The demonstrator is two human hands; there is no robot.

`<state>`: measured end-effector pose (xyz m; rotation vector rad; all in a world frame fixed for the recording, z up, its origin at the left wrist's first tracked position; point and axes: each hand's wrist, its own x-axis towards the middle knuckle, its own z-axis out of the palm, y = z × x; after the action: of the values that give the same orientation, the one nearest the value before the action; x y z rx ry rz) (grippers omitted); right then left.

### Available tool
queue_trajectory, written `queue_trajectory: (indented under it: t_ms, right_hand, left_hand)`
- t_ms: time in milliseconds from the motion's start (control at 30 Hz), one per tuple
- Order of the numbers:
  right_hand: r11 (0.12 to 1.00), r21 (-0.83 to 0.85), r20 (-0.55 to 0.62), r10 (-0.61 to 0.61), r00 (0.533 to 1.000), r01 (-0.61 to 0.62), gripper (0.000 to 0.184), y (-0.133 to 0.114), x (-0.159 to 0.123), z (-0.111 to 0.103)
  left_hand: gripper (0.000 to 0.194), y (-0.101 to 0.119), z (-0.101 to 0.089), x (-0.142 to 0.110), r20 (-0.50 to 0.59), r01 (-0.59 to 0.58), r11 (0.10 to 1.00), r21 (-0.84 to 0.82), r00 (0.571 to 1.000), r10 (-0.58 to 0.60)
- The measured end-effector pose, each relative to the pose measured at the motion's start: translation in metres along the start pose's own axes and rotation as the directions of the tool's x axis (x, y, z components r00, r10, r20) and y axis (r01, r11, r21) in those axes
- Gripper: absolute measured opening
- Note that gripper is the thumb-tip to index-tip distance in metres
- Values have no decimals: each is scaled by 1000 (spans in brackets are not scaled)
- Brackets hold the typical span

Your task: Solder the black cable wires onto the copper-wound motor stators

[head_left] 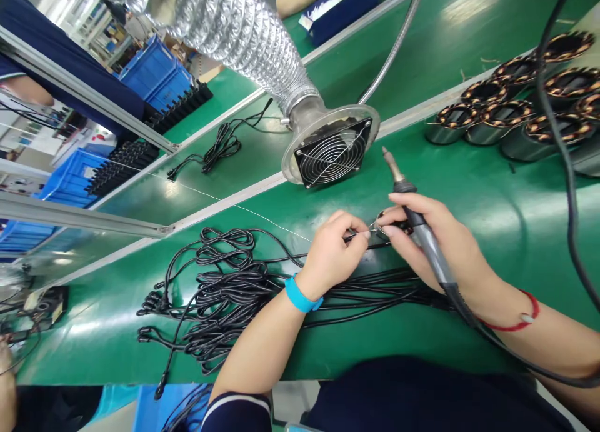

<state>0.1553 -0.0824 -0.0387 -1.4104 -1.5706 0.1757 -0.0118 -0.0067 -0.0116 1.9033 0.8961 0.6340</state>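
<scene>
My left hand (337, 251), with a blue wristband, is closed in a pinch on a black cable end. A thin pale wire (267, 219) stretches from the upper left down to this hand. My right hand (452, 251) is wrapped round the grey handle of a soldering iron (429, 241), its tip pointing up and away. Thumb and forefinger of that hand also hold a small black piece (400, 227) close to the left fingertips. Short bare leads show between the two hands. Below them lies a pile of bundled black cables (234, 288) on the green bench.
A round fume extractor fan (334, 154) on a silver flexible duct (244, 38) hangs ahead of my hands. Several copper-wound stators (497, 119) stand at the right. A dark cord (557, 125) hangs before them. Metal frame bars and blue bins (154, 75) are at the left.
</scene>
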Motion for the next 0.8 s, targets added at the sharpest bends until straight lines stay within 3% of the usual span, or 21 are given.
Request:
queue_trajectory:
  t_ms: [133, 267, 400, 800]
  right_hand:
    - [990, -133, -20, 52, 998, -54, 38, -13, -4, -26]
    - [995, -90, -50, -49, 998, 44, 18, -18, -18, -42]
    - [993, -10, -49, -122, 991, 121, 7, -11, -29, -44]
    - [995, 66, -42, -71, 997, 73, 10, 2, -42, -39]
  left_hand:
    - [14, 1, 4, 1, -30, 77, 997, -18, 997, -77]
    - [15, -1, 8, 2, -69, 25, 1000, 20, 997, -23]
    - [17, -2, 12, 3, -78, -8, 998, 67, 997, 13]
    - [18, -4, 13, 3, -89, -29, 994, 108, 995, 39]
